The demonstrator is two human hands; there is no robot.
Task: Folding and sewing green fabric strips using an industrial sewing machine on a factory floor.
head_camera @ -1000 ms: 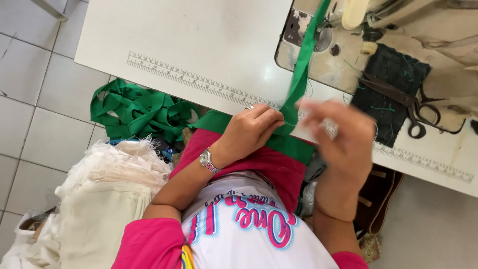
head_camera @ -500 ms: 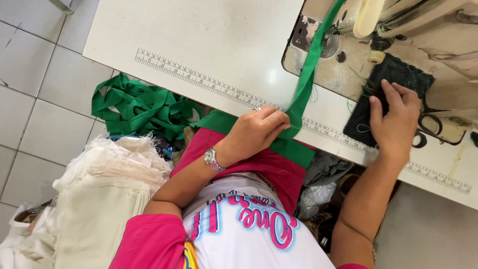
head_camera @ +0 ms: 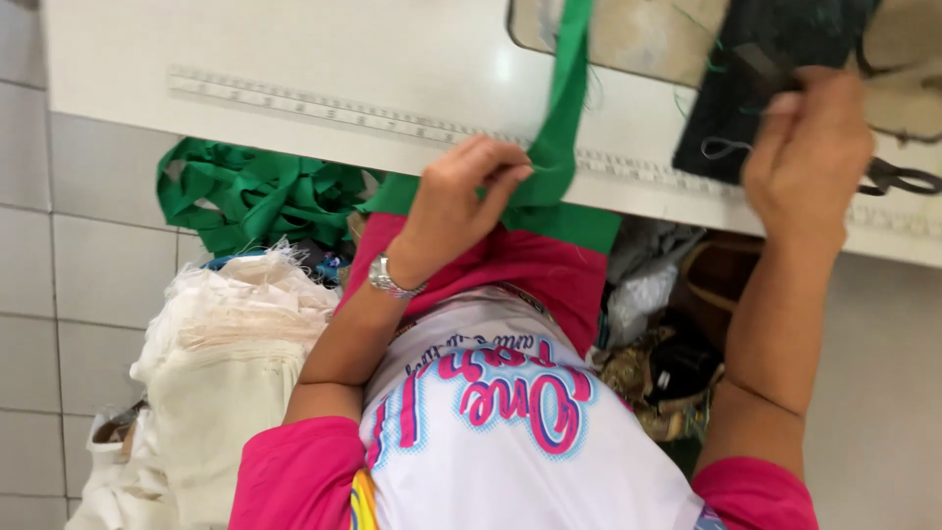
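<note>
The left hand (head_camera: 461, 201) pinches the green strap (head_camera: 561, 118) at the surface (head_camera: 294, 49) edge. The right hand (head_camera: 805, 162), right of the strap, rests curled on a dark cloth (head_camera: 726, 118); whether it grips is unclear.

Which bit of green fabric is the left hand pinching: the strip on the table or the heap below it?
The green strip running across the white table; the left hand pinches it at the edge. The green heap lies untouched.

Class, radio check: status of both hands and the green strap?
Left hand pinching green strap at table edge. Right hand on dark cloth pad. Nothing blocking.
</note>
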